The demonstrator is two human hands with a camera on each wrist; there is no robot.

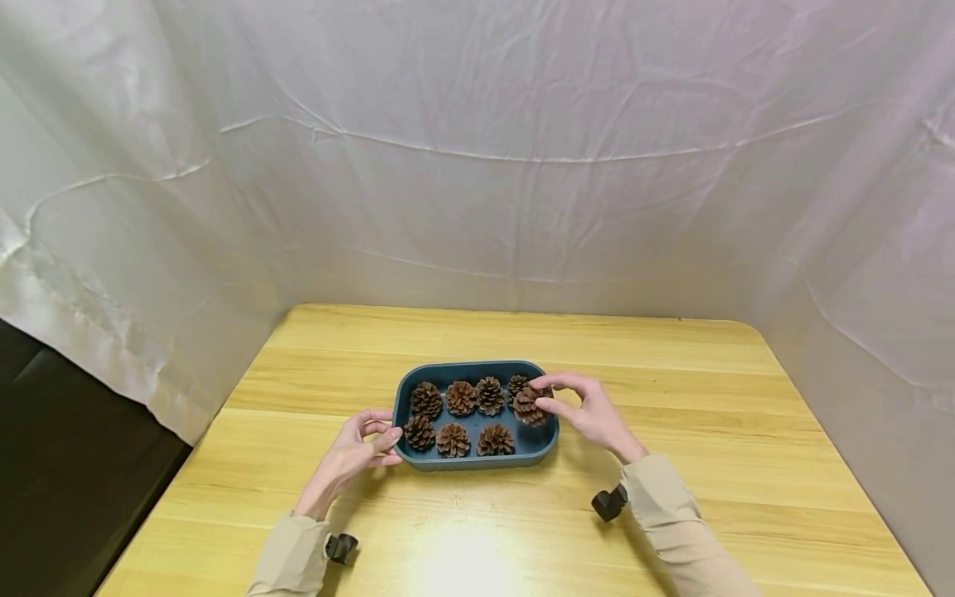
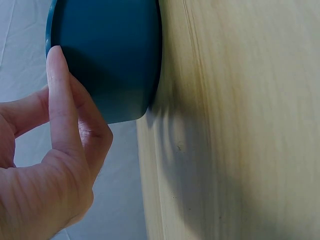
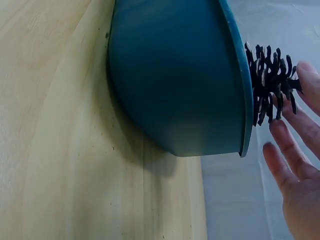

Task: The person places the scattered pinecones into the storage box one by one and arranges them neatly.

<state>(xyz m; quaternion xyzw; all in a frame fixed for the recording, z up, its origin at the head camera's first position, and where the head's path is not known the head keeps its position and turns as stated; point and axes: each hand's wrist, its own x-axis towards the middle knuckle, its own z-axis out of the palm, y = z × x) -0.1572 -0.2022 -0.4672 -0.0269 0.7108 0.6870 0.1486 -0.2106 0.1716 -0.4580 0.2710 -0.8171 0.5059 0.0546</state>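
Note:
A dark teal tray (image 1: 477, 465) stands on the table with several brown pine cones in two loose rows, among them one pine cone (image 1: 453, 440) at the front. At the tray's left end, my left hand (image 1: 351, 452) pinches the rim, its thumb on the edge; the left wrist view shows the fingers against the outer wall (image 2: 110, 55). My right hand (image 1: 593, 414) holds a pine cone (image 1: 530, 409) between thumb and fingertips over the right end. In the right wrist view that pine cone (image 3: 272, 82) is raised above the rim. Another cone (image 1: 516, 385) lies partly hidden behind it.
The light wooden table (image 1: 709, 464) extends around the tray. A pale cloth curtain (image 1: 515, 207) hangs behind and on both sides. Black wrist mounts (image 1: 610, 502) sit at both beige sleeves. A dark surface (image 1: 67, 464) lies beyond the left table edge.

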